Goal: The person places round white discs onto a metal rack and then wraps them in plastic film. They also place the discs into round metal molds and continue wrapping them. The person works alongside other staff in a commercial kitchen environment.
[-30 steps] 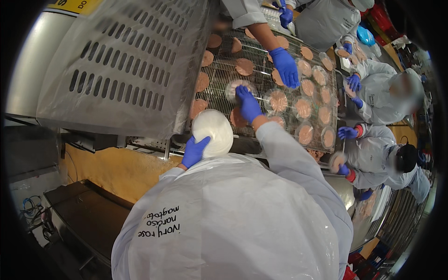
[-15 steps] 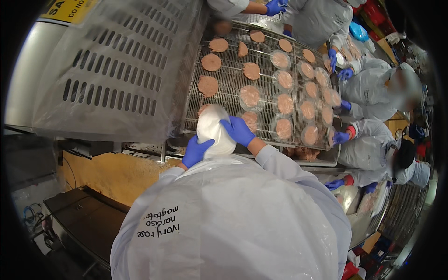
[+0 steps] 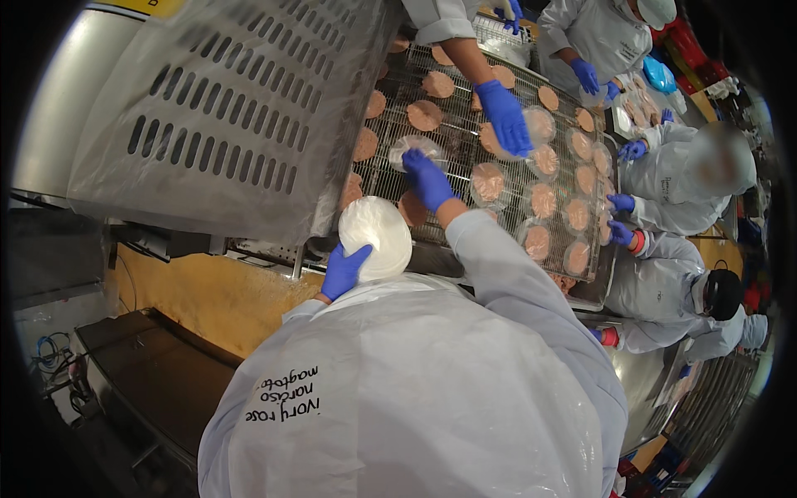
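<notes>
My left hand (image 3: 344, 272) is closed on the edge of a thick stack of round white film sheets (image 3: 380, 236), held upright against my apron at the near edge of the wire conveyor belt (image 3: 383, 162). Over the belt, my right hand (image 3: 430, 178) has its fingertips together on a single round clear sheet (image 3: 425, 143), which lies over a patty. Flat pink meat patties (image 3: 424, 115) lie in rows on the wires. Farther right, several carry clear sheets, such as the covered patty (image 3: 488, 181). A co-worker's gloved hand (image 3: 503, 120) reaches over another patty from the far side.
A slotted metal housing (image 3: 216, 124) covers the belt's left end. Along the right end stand co-workers, one gloved hand (image 3: 620, 232) being at the belt's edge. A dark metal table (image 3: 154, 382) stands lower left. Meat lies in a tray (image 3: 638, 108) at upper right.
My right hand has left the stack and moved forward over the belt with one sheet. Patties have shifted to the right. A co-worker's arm has come in across the belt from the far side.
</notes>
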`<action>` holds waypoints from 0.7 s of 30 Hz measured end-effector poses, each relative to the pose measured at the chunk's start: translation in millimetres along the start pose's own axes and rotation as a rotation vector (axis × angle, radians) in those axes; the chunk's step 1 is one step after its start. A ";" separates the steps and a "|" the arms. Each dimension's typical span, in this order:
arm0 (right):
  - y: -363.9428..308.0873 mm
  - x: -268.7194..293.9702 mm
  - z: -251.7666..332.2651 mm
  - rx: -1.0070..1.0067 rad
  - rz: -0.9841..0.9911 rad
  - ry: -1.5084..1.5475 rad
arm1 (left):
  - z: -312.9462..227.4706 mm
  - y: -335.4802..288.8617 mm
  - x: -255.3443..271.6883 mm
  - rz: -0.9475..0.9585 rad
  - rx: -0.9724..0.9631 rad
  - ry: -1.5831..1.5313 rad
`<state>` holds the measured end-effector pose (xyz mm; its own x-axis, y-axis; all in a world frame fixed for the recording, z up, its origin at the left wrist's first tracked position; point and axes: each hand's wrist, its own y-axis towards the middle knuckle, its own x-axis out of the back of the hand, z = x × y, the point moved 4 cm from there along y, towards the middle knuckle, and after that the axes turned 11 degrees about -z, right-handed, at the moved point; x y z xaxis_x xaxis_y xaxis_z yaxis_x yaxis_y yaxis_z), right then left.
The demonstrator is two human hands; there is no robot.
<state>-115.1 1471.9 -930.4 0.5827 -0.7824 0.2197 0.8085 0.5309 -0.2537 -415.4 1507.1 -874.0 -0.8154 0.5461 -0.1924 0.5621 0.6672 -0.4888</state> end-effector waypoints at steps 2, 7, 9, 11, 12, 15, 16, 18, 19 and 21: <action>-47.5 -1.9 25.3 0.482 0.146 -0.658 | -2.3 1.4 4.0 -0.028 -0.006 0.029; -132.3 39.3 20.0 0.670 0.020 -0.511 | 0.9 17.2 12.5 -0.015 -0.031 0.032; -127.5 66.8 6.8 0.415 -0.047 -0.125 | -2.5 21.5 9.8 -0.001 -0.001 0.007; -106.2 97.9 11.0 0.078 -0.185 -0.001 | -1.3 21.1 13.8 0.008 0.036 0.015; -94.2 111.7 18.3 0.045 -0.270 -0.195 | -1.3 23.0 13.9 0.011 0.047 0.028; -80.3 103.2 40.3 0.104 -0.303 -0.258 | 5.9 33.4 22.1 0.026 0.028 0.047; -78.7 86.8 49.8 0.206 -0.214 -0.173 | 9.4 37.7 26.4 0.031 0.012 0.049; -82.3 46.5 66.2 0.399 -0.039 0.004 | 7.1 40.6 33.7 0.027 0.032 -0.008; -71.5 34.2 61.4 0.397 0.033 -0.256 | 5.9 40.7 36.2 0.022 0.040 -0.040; -37.5 18.4 69.8 0.351 -0.055 -0.463 | 4.0 41.9 45.5 0.021 0.011 -0.008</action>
<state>-129.0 1460.3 -851.0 0.4503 -0.6300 0.6327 0.7714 0.6314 0.0797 -429.4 1557.9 -906.7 -0.8047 0.5556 -0.2092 0.5772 0.6500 -0.4942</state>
